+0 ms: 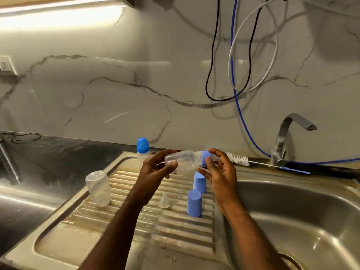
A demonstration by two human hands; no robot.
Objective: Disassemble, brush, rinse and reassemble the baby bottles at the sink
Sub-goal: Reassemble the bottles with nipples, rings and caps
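Held level above the ribbed steel draining board, a clear plastic baby bottle lies on its side between both hands. The left hand curls its fingers and thumb round the bottle's base end, gripping it. The right hand pinches the blue screw collar at the bottle's neck with thumb and fingertips, the other fingers loosely bent; whether a teat sits in the collar is hard to tell behind the fingers. Below the hands, two blue plastic caps stand mouth-down on the ridges, one just behind the other, near the board's right edge where it meets the round steel sink bowl. A small clear silicone teat stands upright just left of the nearer cap. A second clear bottle body stands inverted and tilted at the board's left rim. At the board's back edge a capped bottle with a blue dome lid stands upright against the marble wall. A white bristled bottle brush with a blue handle lies along the back ledge, reaching toward the steel tap. The front part of the draining board and the sink bowl are open. Dark bench stretches away to the left.
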